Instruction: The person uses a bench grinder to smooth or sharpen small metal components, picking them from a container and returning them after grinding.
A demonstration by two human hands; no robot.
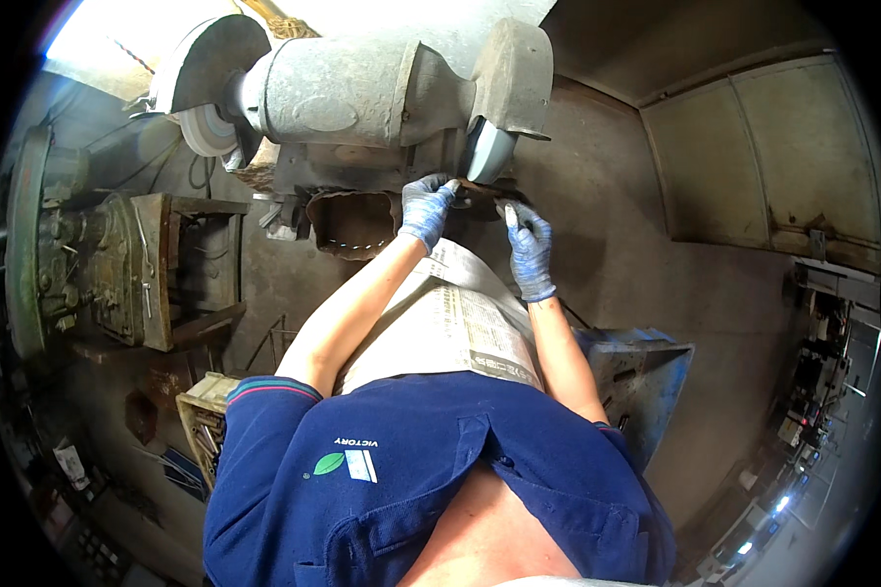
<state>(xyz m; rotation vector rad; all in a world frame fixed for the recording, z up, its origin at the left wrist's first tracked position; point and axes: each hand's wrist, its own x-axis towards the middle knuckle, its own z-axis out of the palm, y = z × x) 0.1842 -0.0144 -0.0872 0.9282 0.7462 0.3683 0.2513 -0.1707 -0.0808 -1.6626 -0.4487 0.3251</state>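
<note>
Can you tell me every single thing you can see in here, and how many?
Bench grinder: one, grey, top centre
Left grinding wheel: one, whitish, grinder's left end
Right grinding wheel: one, pale blue-grey, grinder's right end
Open holder: one, rusty brown, below the grinder
Big machine: one, greenish, far left
Crate: one, yellowish, lower left
Metal bin: one, blue and grey, right of the person
Large panels: two, tan, upper right
Clutter: uncountable, mixed, right edge
Printed covering: one, off-white, over the lap
Shirt: one, navy, bottom centre
Gloved hands: two, blue-grey gloves, below the right wheel
</note>
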